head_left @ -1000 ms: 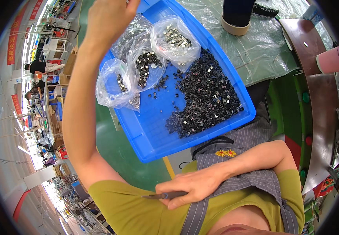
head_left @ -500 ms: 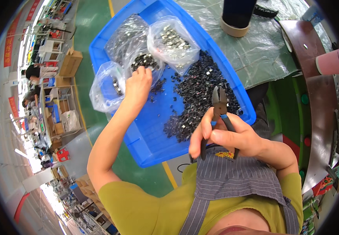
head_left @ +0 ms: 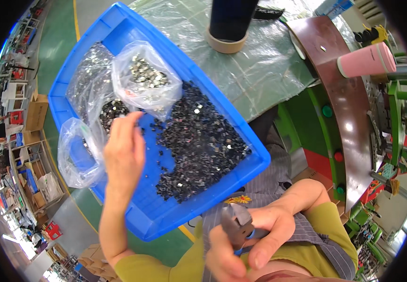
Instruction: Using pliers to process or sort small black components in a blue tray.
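Over the blue tray point(head_left: 140, 225), my left hand point(head_left: 126, 155) is held just nearer than a clear bag of dark and shiny small pieces point(head_left: 113, 111). Its fingers are drawn together; whatever they pinch is too small to make out. My right hand point(head_left: 274, 225) is wrapped round cutting pliers point(head_left: 237, 226) with black and blue handles, close to my chest, the jaws pointing up and away. A heap of small black parts point(head_left: 199, 145) fills the tray's right side. Behind my left hand is another clear bag of silvery pieces point(head_left: 149, 75).
A nearly bare clear bag point(head_left: 79, 155) lies at the tray's left edge. A table under plastic sheeting point(head_left: 269, 75) stands beyond, with a dark cylinder point(head_left: 231, 23) on a tan ring. A pink cup point(head_left: 365, 60) rests on the brown curved surface point(head_left: 314, 37) at right.
My left hand has pulled back from the bag of dark pieces. The right hand has brought the pliers down toward my chest. The whole view has shifted, putting the tray further left.
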A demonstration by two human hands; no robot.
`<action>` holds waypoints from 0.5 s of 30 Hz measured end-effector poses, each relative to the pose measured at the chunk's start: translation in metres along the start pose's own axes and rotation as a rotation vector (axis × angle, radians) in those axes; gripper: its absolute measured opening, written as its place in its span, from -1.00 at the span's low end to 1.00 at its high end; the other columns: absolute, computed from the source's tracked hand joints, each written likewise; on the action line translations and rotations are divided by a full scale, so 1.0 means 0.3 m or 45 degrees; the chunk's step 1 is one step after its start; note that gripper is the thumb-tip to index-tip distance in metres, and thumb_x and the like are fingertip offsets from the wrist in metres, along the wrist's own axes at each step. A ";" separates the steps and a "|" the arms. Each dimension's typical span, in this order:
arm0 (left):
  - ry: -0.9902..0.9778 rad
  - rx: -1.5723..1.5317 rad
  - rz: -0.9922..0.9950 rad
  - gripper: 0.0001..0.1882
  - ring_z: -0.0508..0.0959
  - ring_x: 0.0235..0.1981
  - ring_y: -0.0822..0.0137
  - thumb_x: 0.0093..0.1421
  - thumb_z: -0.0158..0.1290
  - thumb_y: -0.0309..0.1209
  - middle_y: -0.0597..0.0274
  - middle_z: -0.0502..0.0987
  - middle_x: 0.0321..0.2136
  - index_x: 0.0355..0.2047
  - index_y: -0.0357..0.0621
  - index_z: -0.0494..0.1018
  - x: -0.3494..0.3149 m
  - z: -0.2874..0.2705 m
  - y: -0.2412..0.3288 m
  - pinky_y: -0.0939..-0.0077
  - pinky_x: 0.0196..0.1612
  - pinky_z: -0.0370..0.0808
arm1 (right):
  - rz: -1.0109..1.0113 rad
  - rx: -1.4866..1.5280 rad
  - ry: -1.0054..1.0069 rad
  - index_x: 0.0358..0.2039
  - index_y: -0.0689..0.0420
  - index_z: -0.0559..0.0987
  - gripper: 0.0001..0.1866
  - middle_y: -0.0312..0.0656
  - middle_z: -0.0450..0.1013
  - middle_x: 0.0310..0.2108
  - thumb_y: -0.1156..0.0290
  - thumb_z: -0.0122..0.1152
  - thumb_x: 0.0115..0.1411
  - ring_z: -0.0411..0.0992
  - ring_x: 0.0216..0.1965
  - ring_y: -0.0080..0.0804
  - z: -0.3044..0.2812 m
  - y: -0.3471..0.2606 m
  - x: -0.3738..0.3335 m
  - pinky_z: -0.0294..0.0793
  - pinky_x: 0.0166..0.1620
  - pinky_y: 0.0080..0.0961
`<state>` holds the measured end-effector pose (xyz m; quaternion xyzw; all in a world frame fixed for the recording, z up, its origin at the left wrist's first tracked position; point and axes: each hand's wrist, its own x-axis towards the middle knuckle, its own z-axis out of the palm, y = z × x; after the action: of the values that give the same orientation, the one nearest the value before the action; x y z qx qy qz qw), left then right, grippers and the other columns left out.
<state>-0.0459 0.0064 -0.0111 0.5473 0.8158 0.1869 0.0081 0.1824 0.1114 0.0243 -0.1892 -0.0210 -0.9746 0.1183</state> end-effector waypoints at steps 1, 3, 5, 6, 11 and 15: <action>-0.020 -0.213 -0.010 -0.73 0.58 -0.41 0.23 0.14 0.00 -0.65 0.09 0.52 -0.32 -0.12 -0.24 0.37 -0.002 -0.007 0.033 0.48 -0.45 0.50 | 0.060 -0.285 -0.079 -0.14 0.20 0.37 -0.81 -0.11 0.44 -0.21 0.35 0.00 0.33 0.42 -0.14 -0.39 -0.029 -0.020 -0.003 0.37 -0.08 -0.43; -0.120 -0.867 -0.410 -0.87 0.56 -0.47 0.47 0.26 -0.06 -0.57 0.18 0.57 -0.32 -0.18 -0.22 0.37 -0.006 -0.018 0.121 0.65 -0.50 0.43 | -0.013 -1.000 0.400 -0.18 0.21 0.41 -0.79 -0.14 0.47 -0.28 0.32 0.02 0.32 0.44 -0.15 -0.38 -0.064 -0.091 0.001 0.41 -0.11 -0.42; -0.100 -1.362 -0.573 -0.86 0.57 -0.53 0.48 0.27 -0.04 -0.56 0.16 0.58 -0.40 -0.16 -0.23 0.32 -0.044 -0.024 0.136 0.65 -0.53 0.42 | 0.183 -1.754 0.859 -0.19 0.26 0.38 -0.77 -0.01 0.47 -0.28 0.38 0.12 0.24 0.50 -0.18 -0.15 -0.105 -0.135 0.028 0.43 -0.13 -0.32; -0.135 -1.435 -0.572 -0.85 0.55 -0.54 0.47 0.27 -0.04 -0.58 0.11 0.57 -0.43 -0.16 -0.24 0.26 -0.055 -0.025 0.145 0.67 -0.55 0.40 | 0.215 -2.019 0.976 -0.19 0.26 0.37 -0.77 0.03 0.45 -0.30 0.44 0.13 0.21 0.47 -0.19 -0.05 -0.136 -0.134 0.024 0.42 -0.15 -0.26; -0.123 -1.497 -0.430 -0.81 0.42 -0.66 0.53 0.29 -0.12 -0.60 0.04 0.54 -0.43 -0.12 -0.22 0.17 -0.089 0.008 0.152 0.74 -0.58 0.36 | 0.251 -2.493 0.938 -0.15 0.25 0.36 -0.72 -0.03 0.40 -0.27 0.55 0.17 0.14 0.39 -0.19 -0.04 -0.181 -0.140 0.034 0.38 -0.14 -0.27; -0.148 -1.461 -0.326 -0.78 0.46 -0.62 0.53 0.27 -0.10 -0.63 0.05 0.55 -0.40 -0.09 -0.27 0.19 -0.094 0.013 0.137 0.72 -0.55 0.40 | 0.186 -2.587 0.920 -0.15 0.22 0.36 -0.67 -0.04 0.37 -0.25 0.58 0.21 0.08 0.36 -0.19 -0.03 -0.196 -0.139 0.050 0.35 -0.14 -0.24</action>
<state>0.0027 -0.0040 -0.0070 0.3619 0.6422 0.5655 0.3699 0.1374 0.1435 -0.0245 0.0990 0.8445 -0.5250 -0.0368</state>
